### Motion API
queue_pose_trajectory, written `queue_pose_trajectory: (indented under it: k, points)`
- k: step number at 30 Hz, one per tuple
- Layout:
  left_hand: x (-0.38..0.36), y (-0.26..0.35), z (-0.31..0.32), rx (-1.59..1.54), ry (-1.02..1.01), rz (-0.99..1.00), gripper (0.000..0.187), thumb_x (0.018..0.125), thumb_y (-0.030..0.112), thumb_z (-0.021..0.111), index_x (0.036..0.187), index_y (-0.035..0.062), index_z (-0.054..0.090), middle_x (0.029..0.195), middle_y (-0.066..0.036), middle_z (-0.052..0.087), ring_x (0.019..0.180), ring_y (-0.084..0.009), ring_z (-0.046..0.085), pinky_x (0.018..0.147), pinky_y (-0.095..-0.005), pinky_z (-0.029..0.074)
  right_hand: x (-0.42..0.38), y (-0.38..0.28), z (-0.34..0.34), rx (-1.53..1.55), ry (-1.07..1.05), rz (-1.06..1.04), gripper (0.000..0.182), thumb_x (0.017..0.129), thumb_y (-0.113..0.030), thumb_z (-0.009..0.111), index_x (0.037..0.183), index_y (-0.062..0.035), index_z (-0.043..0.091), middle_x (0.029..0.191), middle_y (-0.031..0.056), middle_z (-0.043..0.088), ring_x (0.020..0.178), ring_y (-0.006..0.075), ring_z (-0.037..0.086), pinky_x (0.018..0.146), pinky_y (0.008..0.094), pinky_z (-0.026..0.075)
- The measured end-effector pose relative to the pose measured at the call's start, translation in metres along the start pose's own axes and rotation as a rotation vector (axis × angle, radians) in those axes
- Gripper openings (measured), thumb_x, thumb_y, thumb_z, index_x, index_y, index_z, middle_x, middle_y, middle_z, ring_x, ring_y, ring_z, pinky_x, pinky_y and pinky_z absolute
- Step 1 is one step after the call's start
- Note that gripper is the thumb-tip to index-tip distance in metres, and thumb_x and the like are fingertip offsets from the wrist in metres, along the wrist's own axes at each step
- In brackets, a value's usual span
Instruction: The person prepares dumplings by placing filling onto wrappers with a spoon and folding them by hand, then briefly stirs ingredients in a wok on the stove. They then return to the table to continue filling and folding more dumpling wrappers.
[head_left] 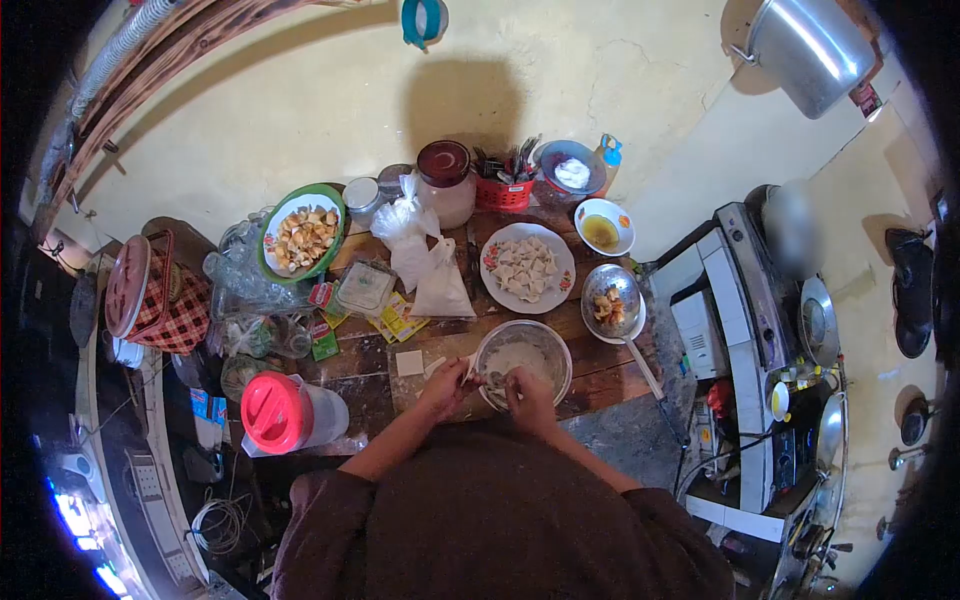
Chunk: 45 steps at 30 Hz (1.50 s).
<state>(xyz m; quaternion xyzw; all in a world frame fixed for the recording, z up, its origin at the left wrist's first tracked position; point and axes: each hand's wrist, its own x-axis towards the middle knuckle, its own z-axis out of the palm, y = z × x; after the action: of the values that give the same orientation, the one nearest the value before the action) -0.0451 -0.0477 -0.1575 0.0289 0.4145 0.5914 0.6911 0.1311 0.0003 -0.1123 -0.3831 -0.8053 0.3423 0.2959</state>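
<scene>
- Dark brown shirt (540,520) fills the near foreground.
- Left hand (447,390): fingers bunched narrow by a pale strip (471,367); can't tell if gripped.
- Right hand (528,397): fingers curled over near rim of clear bowl (567,352); contents of grip hidden.
- Bowl sits on wooden bench (600,375), whitish stuff inside.
- Plate (562,290) of folded dumplings (525,268) just beyond.

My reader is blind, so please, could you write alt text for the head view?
A person's left hand and right hand work close together at the near edge of a bowl on a crowded wooden table. Beyond the bowl stands a plate of folded dough pieces.
</scene>
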Motion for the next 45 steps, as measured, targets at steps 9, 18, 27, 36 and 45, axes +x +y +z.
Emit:
queue_pose_trajectory:
  k: [9, 18, 27, 36, 45]
  points:
    - [0.003, 0.001, -0.002, 0.016, 0.053, 0.002, 0.015, 0.094, 0.013, 0.042, 0.097, -0.0001, 0.048, 0.087, -0.009, 0.054, 0.075, -0.0177, 0.058, 0.077, -0.0325, 0.054, 0.007, 0.008, -0.013, 0.287, 0.062, 0.257, 0.004, 0.088, -0.003, 0.049, 0.086, -0.0024, 0.045, 0.077, 0.0107, 0.059, 0.073, 0.0166, 0.063, 0.064, 0.03, 0.054]
    - [-0.016, 0.026, 0.026, 0.199, 0.198, 0.054, 0.02, 0.092, 0.008, 0.041, 0.109, -0.0002, 0.048, 0.103, -0.013, 0.055, 0.092, -0.0219, 0.058, 0.081, -0.0334, 0.052, 0.02, 0.0, -0.072, 0.936, 0.321, 0.549, 0.021, 0.087, -0.003, 0.051, 0.101, -0.0065, 0.036, 0.091, 0.0141, 0.059, 0.079, 0.024, 0.063, 0.067, 0.0354, 0.058]
    - [-0.041, 0.039, 0.064, 0.175, -0.071, -0.097, 0.03, 0.092, 0.004, 0.039, 0.12, -0.0052, 0.044, 0.117, -0.015, 0.052, 0.104, -0.0232, 0.056, 0.089, -0.0343, 0.049, 0.02, -0.016, -0.097, 1.458, 0.234, 0.6, 0.01, 0.085, -0.001, 0.051, 0.09, -0.0073, 0.047, 0.092, 0.0092, 0.061, 0.092, 0.027, 0.061, 0.088, 0.0393, 0.049]
    - [-0.074, 0.059, 0.093, 0.132, -0.247, -0.132, 0.031, 0.092, 0.004, 0.039, 0.122, -0.0068, 0.043, 0.12, -0.015, 0.052, 0.104, -0.0211, 0.056, 0.088, -0.0311, 0.05, 0.012, 0.003, -0.084, 1.744, 0.084, 0.622, 0.005, 0.085, 0.0, 0.048, 0.082, -0.0038, 0.049, 0.094, 0.0095, 0.059, 0.106, 0.0281, 0.054, 0.094, 0.0411, 0.046]
    - [-0.074, 0.06, 0.088, 0.077, -0.289, -0.128, 0.031, 0.091, 0.005, 0.043, 0.12, -0.007, 0.045, 0.115, -0.015, 0.055, 0.102, -0.0219, 0.058, 0.086, -0.0307, 0.052, 0.007, 0.013, -0.076, 1.78, 0.037, 0.694, 0.008, 0.082, 0.003, 0.05, 0.088, -0.0019, 0.051, 0.093, 0.0086, 0.059, 0.106, 0.0284, 0.054, 0.096, 0.0424, 0.045]
